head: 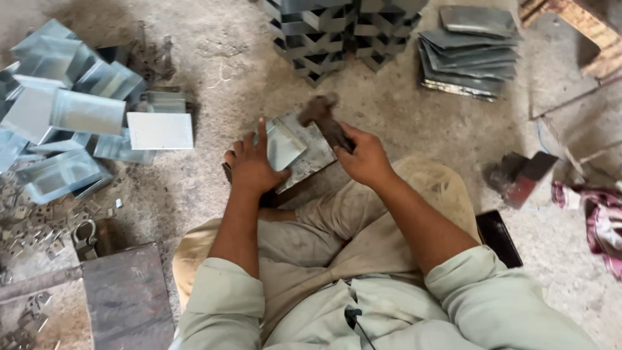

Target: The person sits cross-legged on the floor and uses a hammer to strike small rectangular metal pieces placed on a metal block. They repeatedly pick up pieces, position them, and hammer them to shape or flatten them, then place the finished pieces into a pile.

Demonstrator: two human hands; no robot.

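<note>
I sit on the ground with a folded sheet-metal piece [293,146] in front of my knees. My left hand [251,165] grips its left side, thumb up along the bent edge. My right hand [364,157] is shut on a dark hammer [324,116], whose blurred head hangs just above the far edge of the metal piece. The piece rests on a dark block that is mostly hidden beneath it and my left hand.
A heap of shiny folded metal boxes [71,116] lies at left. Stacked boxes [324,39] and flat grey sheets [470,52] stand at the back. Small metal bits and a padlock [84,236] lie lower left by a dark plate [126,298]. A reddish block [521,178] and cloth [599,220] sit right.
</note>
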